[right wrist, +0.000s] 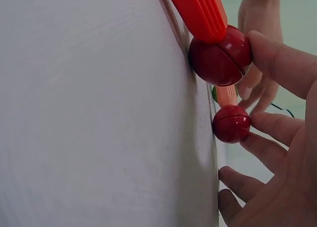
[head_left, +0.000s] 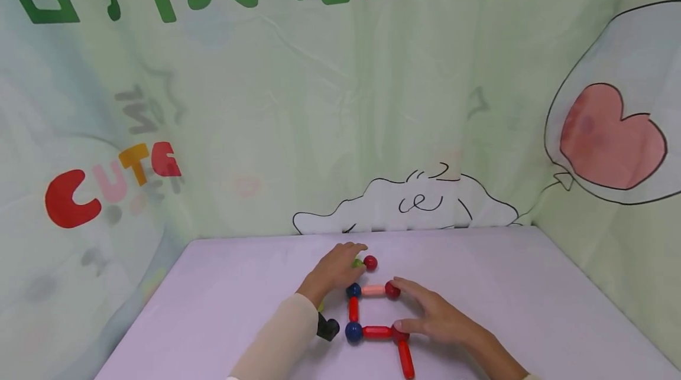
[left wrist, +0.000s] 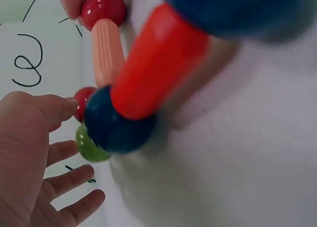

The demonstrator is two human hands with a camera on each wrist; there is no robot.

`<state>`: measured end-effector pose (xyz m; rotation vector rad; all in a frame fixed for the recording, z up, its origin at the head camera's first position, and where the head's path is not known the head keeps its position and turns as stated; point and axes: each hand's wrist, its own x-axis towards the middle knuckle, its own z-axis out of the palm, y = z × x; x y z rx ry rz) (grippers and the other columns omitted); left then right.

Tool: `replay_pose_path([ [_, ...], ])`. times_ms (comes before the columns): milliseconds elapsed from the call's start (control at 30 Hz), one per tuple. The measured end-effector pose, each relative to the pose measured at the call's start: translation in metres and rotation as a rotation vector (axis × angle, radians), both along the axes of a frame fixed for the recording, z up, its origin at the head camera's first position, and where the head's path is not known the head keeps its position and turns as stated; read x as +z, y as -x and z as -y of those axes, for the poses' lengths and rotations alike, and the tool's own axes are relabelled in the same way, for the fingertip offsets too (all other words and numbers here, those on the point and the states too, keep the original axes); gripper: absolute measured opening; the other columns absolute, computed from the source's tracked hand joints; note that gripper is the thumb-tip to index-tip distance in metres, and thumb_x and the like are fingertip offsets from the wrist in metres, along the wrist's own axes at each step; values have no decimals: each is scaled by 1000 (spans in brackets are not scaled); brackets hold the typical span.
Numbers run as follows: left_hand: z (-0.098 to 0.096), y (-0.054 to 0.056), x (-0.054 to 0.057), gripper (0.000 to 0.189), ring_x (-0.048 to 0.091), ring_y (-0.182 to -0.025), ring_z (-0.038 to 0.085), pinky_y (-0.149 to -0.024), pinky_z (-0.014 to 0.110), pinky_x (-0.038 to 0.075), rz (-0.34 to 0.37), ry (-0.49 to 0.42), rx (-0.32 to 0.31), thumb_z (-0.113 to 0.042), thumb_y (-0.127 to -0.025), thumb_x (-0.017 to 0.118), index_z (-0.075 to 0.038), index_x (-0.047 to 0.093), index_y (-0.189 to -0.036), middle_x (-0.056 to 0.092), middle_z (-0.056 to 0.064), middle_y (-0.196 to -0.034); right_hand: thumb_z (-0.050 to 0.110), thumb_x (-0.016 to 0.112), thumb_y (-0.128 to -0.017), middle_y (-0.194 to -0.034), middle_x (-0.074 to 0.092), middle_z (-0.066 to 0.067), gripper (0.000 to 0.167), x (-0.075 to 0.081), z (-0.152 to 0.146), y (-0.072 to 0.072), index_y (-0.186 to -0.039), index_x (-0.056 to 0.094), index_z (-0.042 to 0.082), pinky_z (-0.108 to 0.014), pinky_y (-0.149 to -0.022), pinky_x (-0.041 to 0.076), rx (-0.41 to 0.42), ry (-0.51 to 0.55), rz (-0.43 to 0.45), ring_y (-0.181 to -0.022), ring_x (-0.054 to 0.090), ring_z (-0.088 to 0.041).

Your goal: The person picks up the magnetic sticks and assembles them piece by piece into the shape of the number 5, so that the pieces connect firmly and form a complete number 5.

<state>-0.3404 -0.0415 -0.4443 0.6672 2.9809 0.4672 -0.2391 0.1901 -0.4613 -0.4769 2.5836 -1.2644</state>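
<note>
Balls and rods joined into an angular outline lie before me: two blue balls point(head_left: 353, 332), a pink rod point(head_left: 373, 291), red rods point(head_left: 378, 332) and two red balls point(right wrist: 231, 124). My right hand point(head_left: 444, 316) spans its right side. Its thumb touches the near red ball point(right wrist: 221, 56), while extended fingers touch the far one. Beyond the outline, my left hand point(head_left: 335, 270) reaches over a green ball point(left wrist: 91, 145) beside another red ball point(head_left: 370, 262). Its fingers are spread; whether its thumb touches a ball I cannot tell.
A pale tabletop point(head_left: 532, 297) carries everything, with a printed curtain point(head_left: 340, 120) hanging behind its back edge. One red rod point(head_left: 406, 359) points from the near red ball toward me. A black device point(head_left: 327, 328) sits by my left wrist.
</note>
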Motion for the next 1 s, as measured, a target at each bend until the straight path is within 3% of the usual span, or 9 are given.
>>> replay_pose_path([
  [267, -20, -2, 7, 35, 57, -112, 19, -94, 39, 53, -29, 57, -71, -28, -98, 66, -24, 67, -133, 68, -3, -119, 40, 81, -83, -156, 44, -9, 83, 2, 1, -2, -154, 44, 16, -68, -111, 32, 43, -11, -40, -145, 35, -39],
  [500, -25, -2, 7, 30, 58, -103, 18, -89, 38, 54, -69, 109, -61, -23, -95, 70, -23, 71, -125, 69, -2, -110, 39, 80, -85, -156, 43, -10, 82, 2, 1, -2, -154, 43, 14, -67, -112, 31, 51, -13, -59, -146, 35, -39],
  [767, -26, -5, 6, 38, 57, -104, 16, -86, 32, 55, -34, 16, -43, -27, -94, 73, -21, 67, -130, 66, -2, -114, 39, 81, -83, -157, 42, -10, 85, 3, 0, -3, -155, 42, 16, -68, -111, 30, 5, -12, -4, -147, 32, -40],
  [1000, -18, -16, 12, 41, 57, -103, 15, -83, 28, 55, -38, -90, -55, -29, -93, 73, -19, 65, -132, 65, 0, -114, 38, 80, -84, -158, 41, -11, 84, 0, 0, -4, -155, 41, 15, -68, -111, 30, 6, 0, -2, -147, 32, -41],
])
